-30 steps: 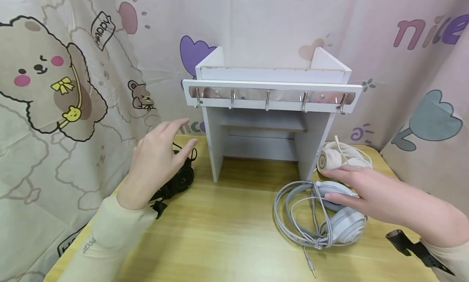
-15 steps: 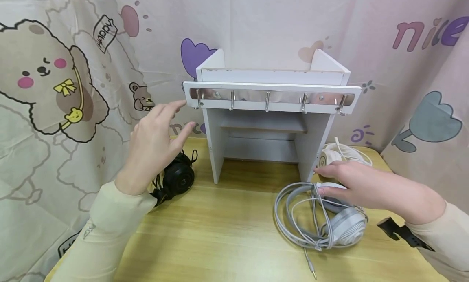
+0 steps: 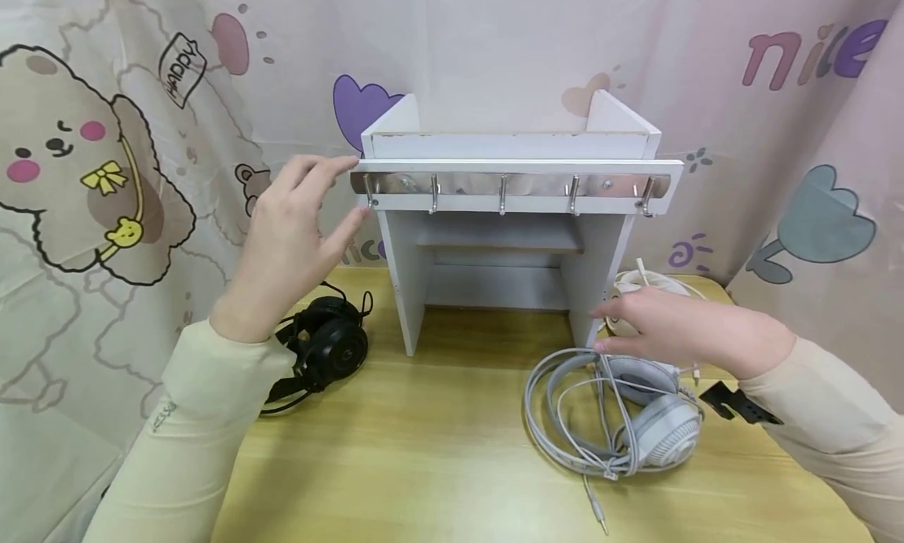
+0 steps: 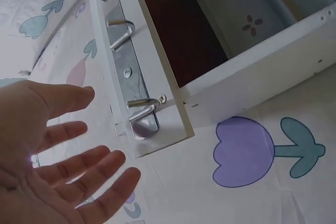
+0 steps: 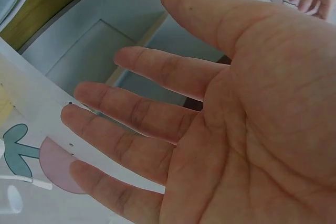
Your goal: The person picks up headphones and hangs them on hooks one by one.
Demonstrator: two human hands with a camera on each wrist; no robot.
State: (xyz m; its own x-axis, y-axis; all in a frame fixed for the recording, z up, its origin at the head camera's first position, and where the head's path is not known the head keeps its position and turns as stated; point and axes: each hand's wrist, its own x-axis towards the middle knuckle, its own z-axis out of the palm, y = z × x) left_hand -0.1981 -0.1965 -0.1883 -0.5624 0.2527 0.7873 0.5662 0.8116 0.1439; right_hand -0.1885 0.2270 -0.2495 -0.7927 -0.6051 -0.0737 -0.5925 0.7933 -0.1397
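A small white shelf (image 3: 508,147) stands on the wooden table, its front crossed by a rail (image 3: 537,205) with several metal hooks. My left hand (image 3: 282,229) is raised at the rail's left end, index fingertip near its corner. In the left wrist view the fingers (image 4: 102,169) are spread, with nothing held, beside the last hook (image 4: 142,109). My right hand (image 3: 688,323) hovers by the shelf's right side panel, over the grey headphones (image 3: 664,433) with their coiled cable. Its palm and relaxed fingers (image 5: 142,114) show bare in the right wrist view.
Black headphones (image 3: 332,347) lie on the table (image 3: 424,449) left of the shelf. White headphones with a cable (image 3: 671,284) lie behind my right hand, partly covered by it. A patterned curtain (image 3: 508,49) hangs behind and at both sides.
My left hand has risen toward the rail's left end. My right hand has moved left and up, closer to the shelf's right panel. The headphones and shelf stay in place.
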